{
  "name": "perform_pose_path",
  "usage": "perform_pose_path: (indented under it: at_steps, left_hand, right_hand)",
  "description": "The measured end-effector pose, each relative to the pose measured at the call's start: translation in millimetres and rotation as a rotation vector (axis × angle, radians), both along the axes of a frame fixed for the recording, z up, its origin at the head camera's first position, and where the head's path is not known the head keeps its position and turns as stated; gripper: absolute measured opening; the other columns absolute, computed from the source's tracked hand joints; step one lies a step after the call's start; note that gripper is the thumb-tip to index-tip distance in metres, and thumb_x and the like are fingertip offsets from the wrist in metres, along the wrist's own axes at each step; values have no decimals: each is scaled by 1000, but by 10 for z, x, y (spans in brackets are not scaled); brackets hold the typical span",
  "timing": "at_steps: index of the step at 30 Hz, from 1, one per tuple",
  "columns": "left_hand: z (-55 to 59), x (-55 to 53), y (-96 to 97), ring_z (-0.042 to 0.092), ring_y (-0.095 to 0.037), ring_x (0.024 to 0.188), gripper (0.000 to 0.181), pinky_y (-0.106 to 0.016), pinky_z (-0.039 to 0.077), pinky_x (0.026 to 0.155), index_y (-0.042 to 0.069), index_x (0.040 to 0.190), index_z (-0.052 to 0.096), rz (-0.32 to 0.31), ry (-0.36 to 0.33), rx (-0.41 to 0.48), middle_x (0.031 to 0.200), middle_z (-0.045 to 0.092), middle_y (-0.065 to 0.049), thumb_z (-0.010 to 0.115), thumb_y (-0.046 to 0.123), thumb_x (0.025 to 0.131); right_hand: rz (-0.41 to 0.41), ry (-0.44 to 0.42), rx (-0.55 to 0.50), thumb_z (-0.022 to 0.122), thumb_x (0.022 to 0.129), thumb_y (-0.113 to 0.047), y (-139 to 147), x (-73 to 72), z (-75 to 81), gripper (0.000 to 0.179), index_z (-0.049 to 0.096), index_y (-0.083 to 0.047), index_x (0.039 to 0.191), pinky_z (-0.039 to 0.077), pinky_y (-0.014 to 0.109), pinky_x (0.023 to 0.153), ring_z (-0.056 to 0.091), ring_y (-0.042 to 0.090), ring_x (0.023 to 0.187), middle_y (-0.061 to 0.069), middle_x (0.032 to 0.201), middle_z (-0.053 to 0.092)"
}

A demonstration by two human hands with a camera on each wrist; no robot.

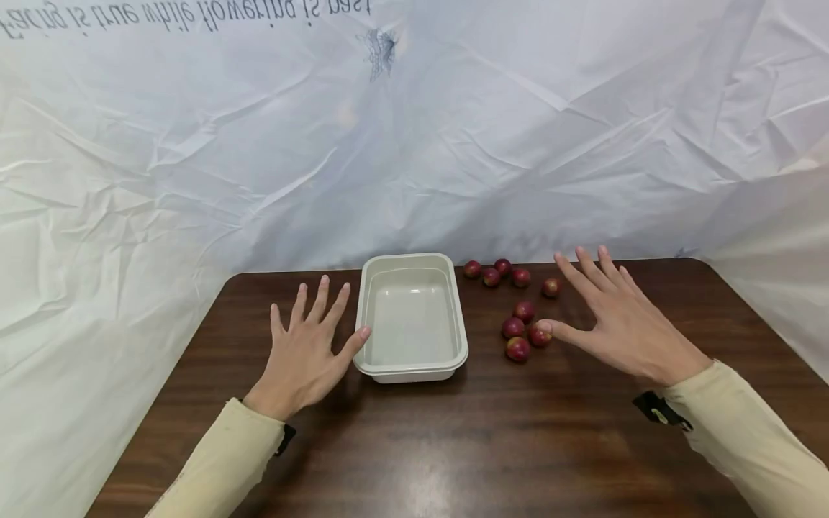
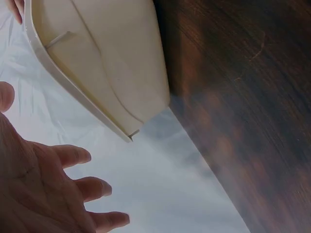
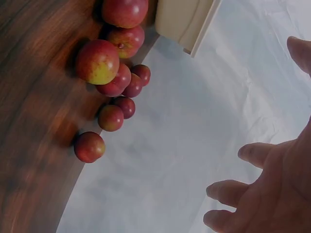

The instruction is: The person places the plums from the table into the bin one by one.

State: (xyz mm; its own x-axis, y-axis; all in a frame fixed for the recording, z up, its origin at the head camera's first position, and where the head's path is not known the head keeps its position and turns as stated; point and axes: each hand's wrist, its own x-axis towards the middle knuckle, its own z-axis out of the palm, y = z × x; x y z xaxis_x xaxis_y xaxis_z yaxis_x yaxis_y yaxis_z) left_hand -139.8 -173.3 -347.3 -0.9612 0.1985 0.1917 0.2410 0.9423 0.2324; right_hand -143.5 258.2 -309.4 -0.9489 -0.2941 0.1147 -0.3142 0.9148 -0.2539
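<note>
Red fruits (image 1: 517, 350) lie beside the tray (image 1: 411, 327) on the counter (image 1: 518, 446), probably to suit the right hand (image 1: 615, 324), its grip spread like that of the left hand (image 1: 304, 357)

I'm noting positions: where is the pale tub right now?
In the head view, the pale tub stands at centre near the far edge of the table, between the left hand and the red fruits on its right.

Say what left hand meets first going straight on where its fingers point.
Likely the white sheet behind the table; left hand should narrowly clear the container, though depth is unclear.
</note>
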Motion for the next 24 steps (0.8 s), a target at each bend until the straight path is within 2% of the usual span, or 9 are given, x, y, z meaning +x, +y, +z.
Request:
perform_pose_path:
  at_steps: [3, 7, 12, 16, 19, 24]
  left_hand:
    - [9, -17, 14, 12, -45, 157, 78, -80, 4, 117, 24, 164, 23, -2, 0, 9, 172, 13, -13, 34, 70, 102]
    - [34, -44, 11, 15, -46, 156, 79, -79, 5, 117, 20, 163, 25, 10, -3, 20, 171, 14, -16, 34, 69, 102]
    - [77, -84, 15, 25, -47, 152, 78, -77, 9, 119, 9, 159, 34, 42, 9, 54, 166, 27, -24, 36, 65, 104]
    - [100, -133, 40, 38, -48, 142, 72, -70, 28, 116, 2, 153, 41, 43, 27, 114, 155, 43, -27, 38, 57, 106]
    - [120, -176, 57, 47, -46, 134, 67, -64, 43, 106, 1, 151, 42, 42, -6, 168, 145, 52, -26, 39, 52, 107]
    - [143, -261, 70, 56, -40, 127, 63, -59, 49, 101, 4, 151, 39, 58, -122, 218, 137, 58, -23, 40, 49, 107]
  right_hand:
    - [-4, 2, -11, 58, 94, -68, -7, -28, 18, 98, -1, -32, 164, 0, 61, 128, -19, 25, 158, 5, 172, -5]
    - [-16, -21, -36, 56, 94, -71, -35, -74, 47, 97, -2, -35, 163, 8, 67, 125, -19, 24, 158, 3, 173, -2]
    - [-24, -39, -46, 54, 93, -73, -63, -142, 69, 97, -3, -38, 162, 15, 72, 120, -19, 24, 158, 4, 173, 2]
    - [-30, -31, -55, 55, 92, -73, -65, -188, 79, 96, 5, -34, 164, 16, 72, 120, -13, 30, 160, 9, 172, 10]
    - [-39, -22, -66, 56, 92, -74, -64, -221, 87, 95, 15, -29, 165, 20, 73, 118, -3, 36, 160, 12, 170, 22]
    - [-49, -20, -78, 56, 90, -75, -71, -278, 98, 93, 27, -26, 162, 25, 72, 115, 11, 40, 158, 10, 167, 31]
